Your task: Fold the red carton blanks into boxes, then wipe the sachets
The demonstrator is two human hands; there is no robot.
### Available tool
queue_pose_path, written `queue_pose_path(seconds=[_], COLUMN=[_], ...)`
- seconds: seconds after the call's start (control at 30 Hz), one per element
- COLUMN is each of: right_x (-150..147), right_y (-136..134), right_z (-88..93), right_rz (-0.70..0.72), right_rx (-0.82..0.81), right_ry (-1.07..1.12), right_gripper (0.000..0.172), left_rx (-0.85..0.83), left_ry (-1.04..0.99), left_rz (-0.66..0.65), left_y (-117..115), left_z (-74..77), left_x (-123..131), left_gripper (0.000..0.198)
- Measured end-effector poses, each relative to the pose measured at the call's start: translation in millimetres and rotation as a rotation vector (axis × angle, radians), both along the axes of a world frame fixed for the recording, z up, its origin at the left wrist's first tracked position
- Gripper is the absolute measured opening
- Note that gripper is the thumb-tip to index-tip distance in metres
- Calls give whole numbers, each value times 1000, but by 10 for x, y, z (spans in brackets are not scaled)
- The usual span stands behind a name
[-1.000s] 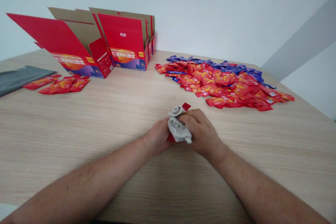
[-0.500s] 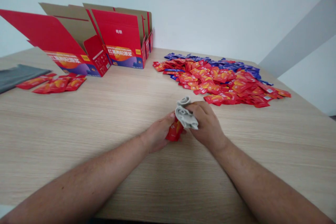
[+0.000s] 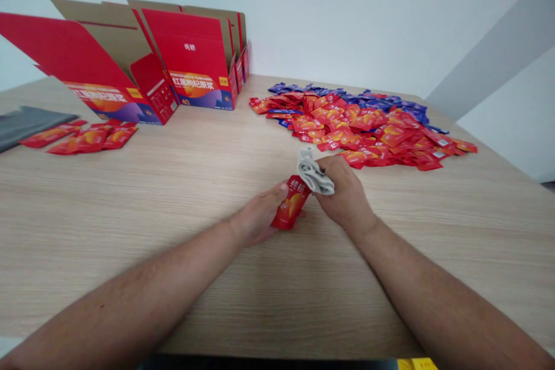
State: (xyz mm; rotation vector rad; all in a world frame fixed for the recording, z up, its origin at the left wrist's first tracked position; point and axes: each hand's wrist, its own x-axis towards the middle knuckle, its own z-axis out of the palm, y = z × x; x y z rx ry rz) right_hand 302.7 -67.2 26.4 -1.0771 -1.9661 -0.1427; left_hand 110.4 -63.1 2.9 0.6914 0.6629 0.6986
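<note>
My left hand (image 3: 259, 217) grips a red sachet (image 3: 291, 204) by its lower edge, just above the wooden table (image 3: 182, 185). My right hand (image 3: 344, 193) is closed round a crumpled grey cloth (image 3: 314, 174) and holds it against the sachet's top end. Both hands meet near the middle of the table. The sachet's printed face shows.
A big heap of red and blue sachets (image 3: 359, 121) lies at the back right. Open red cardboard boxes (image 3: 143, 63) stand at the back left. In front of them lie a few red sachets (image 3: 82, 137) and a dark grey cloth (image 3: 26, 124).
The cloth has slid from over the sachet up to its top end, so the sachet's face now shows. Both hands have shifted slightly away from me.
</note>
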Motion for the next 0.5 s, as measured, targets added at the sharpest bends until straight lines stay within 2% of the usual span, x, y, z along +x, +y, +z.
queue_pose_path(seconds=[0.1, 0.27, 0.33, 0.43, 0.5], right_x=[27, -40, -158, -328, -370], right_y=[0, -14, -72, -146, -154], right_z=[6, -6, 3, 13, 5], right_rz=[53, -20, 52, 241, 215], right_rx=[4, -4, -30, -92, -109], right_ry=[-76, -75, -144, -284, -273], right_gripper=[21, 16, 17, 14, 15], left_rx=[13, -85, -163, -272, -265], left_ry=[-22, -36, -109, -177, -213], left_rz=[-7, 44, 89, 154, 203], left_y=[-5, 26, 55, 108, 134], left_z=[-10, 31, 72, 142, 176], left_x=[-10, 17, 32, 36, 28], left_gripper=[36, 29, 30, 43, 44])
